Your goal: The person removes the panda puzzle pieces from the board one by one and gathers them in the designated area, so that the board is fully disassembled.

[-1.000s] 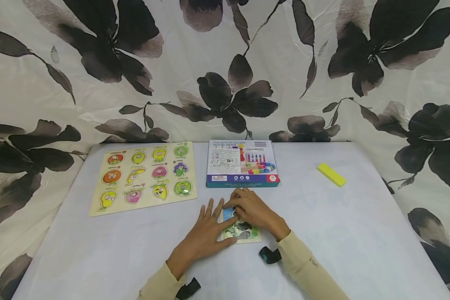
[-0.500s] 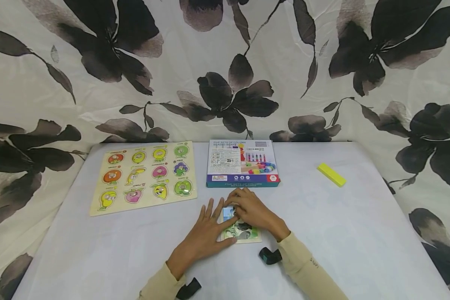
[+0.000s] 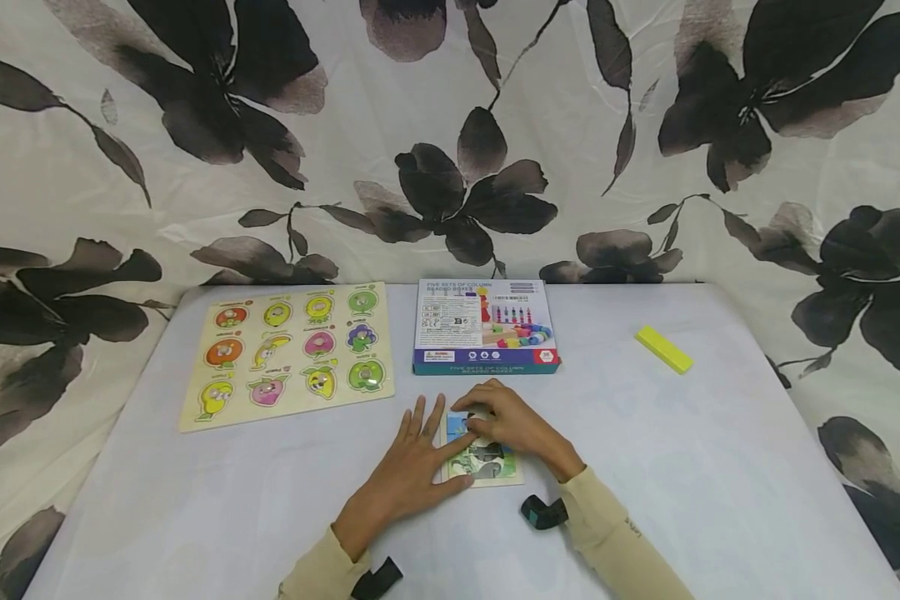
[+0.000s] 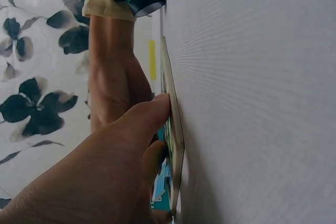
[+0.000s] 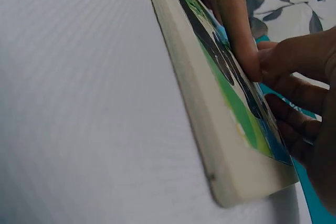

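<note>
A small wooden picture board [image 3: 498, 481] with a black, white and green picture under a blue patch lies flat in front of me. My left hand [image 3: 408, 467], fingers spread, rests at its left side; the thumb touches the lower edge and the index finger reaches across the picture. My right hand [image 3: 513, 421] bends over the top part, its thumb on the picture and its fingers at the far edge. In the right wrist view the thumb [image 5: 294, 59] lies close to the left index finger [image 5: 239, 30]. Whether the right fingers pinch a piece is hidden.
Behind the board lies a flat cardboard box [image 3: 450, 329] printed with coloured beads. A large fruit puzzle board [image 3: 292, 387] is at the back left. On the right is a yellow block [image 3: 663, 349]. White cloth covers the table [image 3: 720, 500]; a floral curtain [image 3: 585, 108] hangs behind.
My right hand has shifted slightly right and its fingers have spread a little apart over the top of the board. The left hand and the board stay nearly still.
</note>
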`<action>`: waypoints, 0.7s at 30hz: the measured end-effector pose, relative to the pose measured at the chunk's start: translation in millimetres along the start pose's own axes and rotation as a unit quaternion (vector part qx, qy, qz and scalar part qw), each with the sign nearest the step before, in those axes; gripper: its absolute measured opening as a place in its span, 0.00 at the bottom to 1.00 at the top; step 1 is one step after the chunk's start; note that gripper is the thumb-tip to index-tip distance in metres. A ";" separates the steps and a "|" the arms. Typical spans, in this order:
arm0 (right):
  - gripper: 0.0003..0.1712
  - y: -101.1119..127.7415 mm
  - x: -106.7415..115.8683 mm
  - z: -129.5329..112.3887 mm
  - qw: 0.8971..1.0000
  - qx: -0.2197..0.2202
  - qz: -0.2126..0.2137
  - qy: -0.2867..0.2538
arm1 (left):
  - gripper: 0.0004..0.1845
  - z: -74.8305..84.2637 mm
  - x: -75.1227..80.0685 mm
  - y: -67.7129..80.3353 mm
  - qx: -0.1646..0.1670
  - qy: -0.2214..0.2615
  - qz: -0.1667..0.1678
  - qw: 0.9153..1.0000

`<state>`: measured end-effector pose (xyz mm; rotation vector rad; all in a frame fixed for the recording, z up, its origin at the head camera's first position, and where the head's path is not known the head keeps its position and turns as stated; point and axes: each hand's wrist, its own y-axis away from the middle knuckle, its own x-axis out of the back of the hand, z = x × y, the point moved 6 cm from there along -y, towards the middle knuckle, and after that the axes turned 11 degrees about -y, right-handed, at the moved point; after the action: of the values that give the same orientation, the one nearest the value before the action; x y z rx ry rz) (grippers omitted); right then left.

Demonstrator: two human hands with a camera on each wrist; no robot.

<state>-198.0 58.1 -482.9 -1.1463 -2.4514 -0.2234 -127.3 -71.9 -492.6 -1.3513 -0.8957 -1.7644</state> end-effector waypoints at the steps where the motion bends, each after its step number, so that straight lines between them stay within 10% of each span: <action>1: 0.14 -0.2 0.2 0.8 1.000 0.000 0.001 -0.003 | 0.33 -0.1 -0.3 0.0 0.000 -0.001 0.000 1.000; 21: 0.09 0.7 12.2 1.4 0.998 0.022 0.062 0.001 | 0.33 -0.5 -1.4 0.8 0.001 0.002 -0.005 1.000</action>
<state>-204.9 67.5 -478.8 -1.2730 -2.3602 -0.1316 -126.6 -72.5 -494.0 -1.3437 -0.9034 -1.7728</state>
